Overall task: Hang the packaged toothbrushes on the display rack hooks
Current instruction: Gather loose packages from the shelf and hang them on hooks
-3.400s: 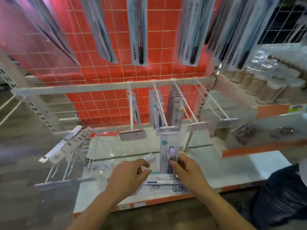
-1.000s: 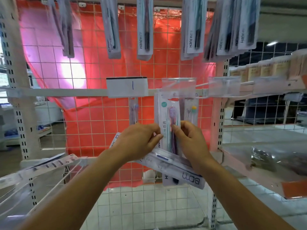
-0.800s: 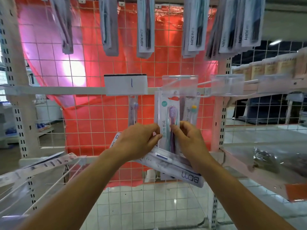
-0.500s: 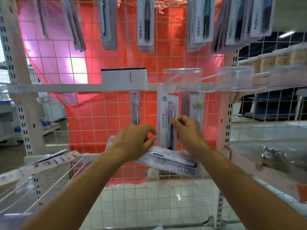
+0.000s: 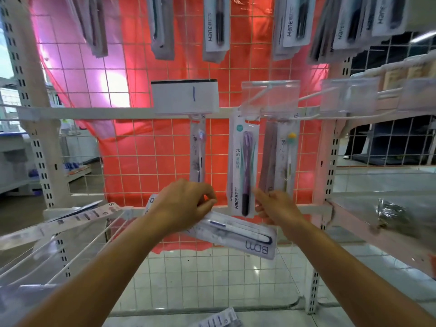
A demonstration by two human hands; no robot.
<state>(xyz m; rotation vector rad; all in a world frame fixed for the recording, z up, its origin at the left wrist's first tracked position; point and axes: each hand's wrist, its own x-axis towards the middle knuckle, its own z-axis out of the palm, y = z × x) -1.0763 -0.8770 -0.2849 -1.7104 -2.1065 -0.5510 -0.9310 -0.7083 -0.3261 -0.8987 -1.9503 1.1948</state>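
Note:
A packaged purple toothbrush (image 5: 244, 166) hangs upright from the middle hook (image 5: 258, 96), behind that hook's clear label holder (image 5: 271, 97). My right hand (image 5: 273, 206) is at the pack's lower right corner, its forefinger touching the edge and its fingers loosely curled around nothing. My left hand (image 5: 186, 204) grips a bundle of white packaged toothbrushes (image 5: 240, 234) marked BDM, held flat just below the hanging pack.
More packs hang on the neighbouring hooks: one on the left (image 5: 198, 149), a yellow-headed one on the right (image 5: 289, 156), and a top row (image 5: 215, 22). Bare hooks with a label strip (image 5: 70, 218) jut out lower left. A shelf (image 5: 377, 223) stands right. One pack (image 5: 219, 320) lies below.
The purple pack went up from the low shelf onto the middle hook. My right hand slid from its middle down to its lower corner and let go. My left hand kept the bundle.

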